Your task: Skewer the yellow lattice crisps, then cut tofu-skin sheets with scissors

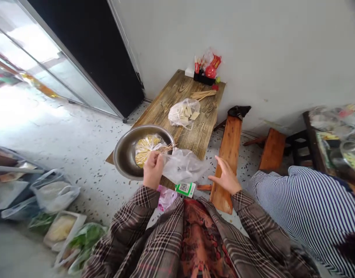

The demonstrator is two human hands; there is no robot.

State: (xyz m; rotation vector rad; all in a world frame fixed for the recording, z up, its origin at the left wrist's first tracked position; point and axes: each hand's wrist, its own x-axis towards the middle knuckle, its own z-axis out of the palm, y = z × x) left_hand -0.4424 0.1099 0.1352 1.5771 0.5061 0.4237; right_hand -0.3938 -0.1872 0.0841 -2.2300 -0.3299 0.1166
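Observation:
My left hand (153, 170) is closed on the edge of a clear plastic bag (184, 166), which spreads out to the right over the table's near edge. Just beyond that hand is a large metal bowl (122, 154) holding yellow food in clear plastic (145, 148). Thin wooden skewers (167, 148) lean across the bowl's right rim. To the right of the bag, my right hand (225, 175) is held in the air, thumb and fingers apart, with nothing in it. Farther back on the table lies another plastic bag (179, 112) with pale flat pieces (189, 112) on it.
Wooden sticks (203, 94) and a black holder (204, 79) are at the far end of the wooden table (202, 135). A bench (229, 143) stands to the right, near a person in striped clothing (299, 197). Bags of greens (87, 241) sit at lower left.

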